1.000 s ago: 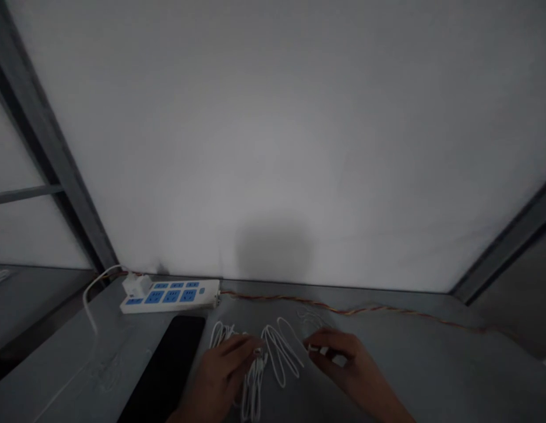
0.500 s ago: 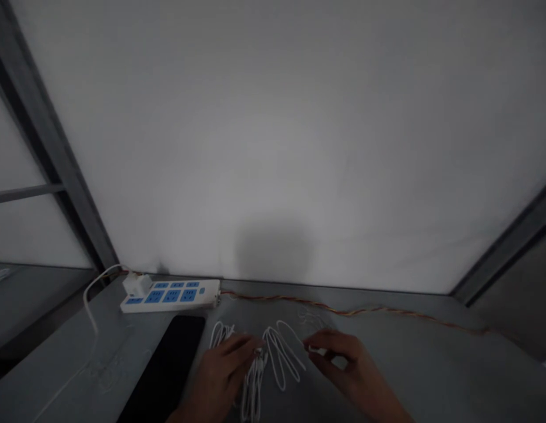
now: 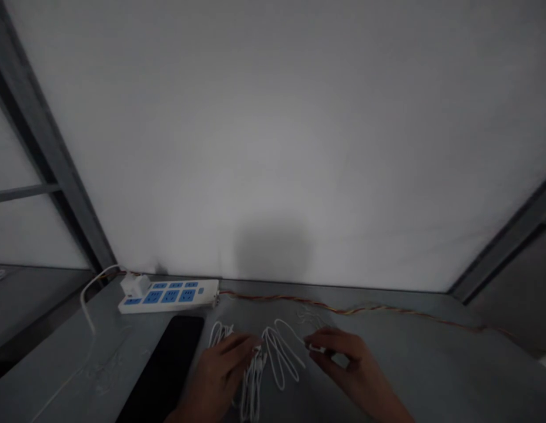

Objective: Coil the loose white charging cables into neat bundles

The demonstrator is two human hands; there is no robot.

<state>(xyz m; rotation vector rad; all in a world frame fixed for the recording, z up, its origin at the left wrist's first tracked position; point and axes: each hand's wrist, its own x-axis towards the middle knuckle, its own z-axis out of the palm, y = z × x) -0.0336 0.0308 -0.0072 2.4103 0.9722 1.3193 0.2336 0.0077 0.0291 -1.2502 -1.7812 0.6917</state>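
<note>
White cables lie in folded loops on the grey table, and one looped white cable [image 3: 279, 358] spreads between my two hands. My left hand [image 3: 228, 364] is closed, thumb and fingers pinching a bundled white cable [image 3: 251, 390] near its small connector. More white loops [image 3: 220, 332] show behind that hand's fingers. My right hand [image 3: 343, 358] pinches the white end of the looped cable between thumb and fingertips, and the end's exact shape is too dim to make out. Beside my left wrist lies a black phone-like slab [image 3: 167, 367].
A white power strip [image 3: 196, 298] with blue sockets stands at the back left, a white adapter [image 3: 135, 285] plugged into it. Twisted coloured wires [image 3: 299, 301] run along the back edge to the right. A pale wall [image 3: 273, 147] rises behind, with metal posts [image 3: 61, 158] beside it.
The view has shifted very slightly. Both hands keep their grip on the white cables, with almost no movement.
</note>
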